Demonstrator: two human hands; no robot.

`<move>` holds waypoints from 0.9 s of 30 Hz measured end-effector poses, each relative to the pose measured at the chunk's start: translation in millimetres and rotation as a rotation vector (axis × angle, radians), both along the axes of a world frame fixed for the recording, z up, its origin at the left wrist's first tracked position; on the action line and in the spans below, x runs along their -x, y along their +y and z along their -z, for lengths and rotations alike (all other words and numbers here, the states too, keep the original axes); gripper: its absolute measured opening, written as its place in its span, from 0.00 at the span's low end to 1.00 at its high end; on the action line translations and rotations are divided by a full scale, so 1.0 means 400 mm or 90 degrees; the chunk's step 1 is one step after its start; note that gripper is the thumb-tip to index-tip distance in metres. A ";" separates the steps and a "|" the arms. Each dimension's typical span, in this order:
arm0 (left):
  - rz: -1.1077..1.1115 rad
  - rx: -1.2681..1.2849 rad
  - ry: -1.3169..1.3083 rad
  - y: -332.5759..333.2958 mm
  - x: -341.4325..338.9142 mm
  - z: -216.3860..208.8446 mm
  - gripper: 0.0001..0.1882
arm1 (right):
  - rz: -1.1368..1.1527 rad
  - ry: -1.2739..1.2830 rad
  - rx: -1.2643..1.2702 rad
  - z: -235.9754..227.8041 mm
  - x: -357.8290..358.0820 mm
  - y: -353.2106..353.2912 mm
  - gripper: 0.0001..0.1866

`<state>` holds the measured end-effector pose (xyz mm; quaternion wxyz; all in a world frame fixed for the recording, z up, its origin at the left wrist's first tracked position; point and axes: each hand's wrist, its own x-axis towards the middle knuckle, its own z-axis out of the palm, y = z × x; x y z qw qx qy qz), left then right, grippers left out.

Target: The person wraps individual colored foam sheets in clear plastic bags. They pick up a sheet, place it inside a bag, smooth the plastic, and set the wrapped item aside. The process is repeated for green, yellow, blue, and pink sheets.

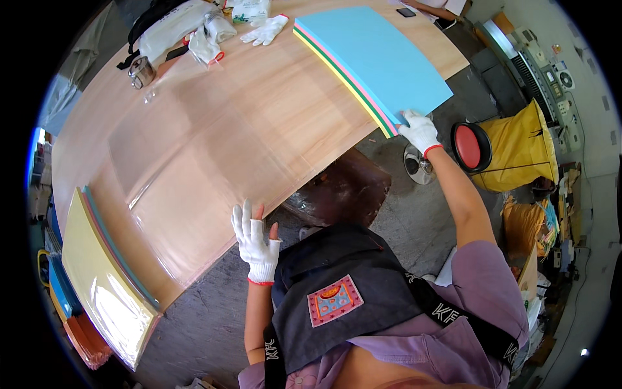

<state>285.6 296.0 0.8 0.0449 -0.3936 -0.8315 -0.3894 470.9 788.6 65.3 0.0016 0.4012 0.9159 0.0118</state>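
Observation:
My left hand (256,243), in a white knit glove with the thumb and one fingertip bare, is open. Its fingers are spread at the near edge of the table, beside clear plastic film (188,168) laid across the wood. My right hand (420,131), in a matching glove with a red cuff, is closed at the near corner of a stack of coloured sheets (376,58). The top sheet is light blue, with pink, green and yellow layers along the left side. The glove hides how many sheets the fingers hold.
At the table's left end lies a glossy stack of pale yellow sheets (103,279). A metal cup (141,72), a spare white glove (265,30) and plastic bags (172,29) sit at the back. A red-topped stool (468,146) and a yellow sack (521,152) stand right. A person's arm (434,9) shows at the far edge.

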 end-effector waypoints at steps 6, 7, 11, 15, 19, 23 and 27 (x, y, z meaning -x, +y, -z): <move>-0.005 -0.024 -0.038 -0.022 -0.021 0.006 0.24 | 0.006 -0.061 0.022 -0.006 0.008 0.019 0.29; -0.009 -0.024 -0.044 -0.028 -0.025 0.008 0.24 | -0.006 -0.062 -0.002 -0.002 0.008 0.005 0.29; -0.011 -0.030 -0.051 -0.042 -0.040 0.013 0.24 | 0.010 -0.070 -0.046 0.012 0.013 -0.016 0.30; -0.012 -0.033 -0.046 -0.048 -0.044 0.015 0.25 | -0.001 -0.077 -0.016 -0.001 0.013 -0.006 0.32; -0.010 -0.031 -0.040 -0.049 -0.039 0.022 0.26 | 0.001 -0.118 0.006 -0.026 0.020 -0.003 0.34; -0.006 -0.046 -0.042 -0.049 -0.032 0.028 0.25 | -0.006 -0.134 0.009 -0.017 0.014 0.019 0.36; -0.006 -0.047 -0.043 -0.049 -0.031 0.039 0.25 | -0.018 -0.144 0.011 -0.010 0.009 0.031 0.35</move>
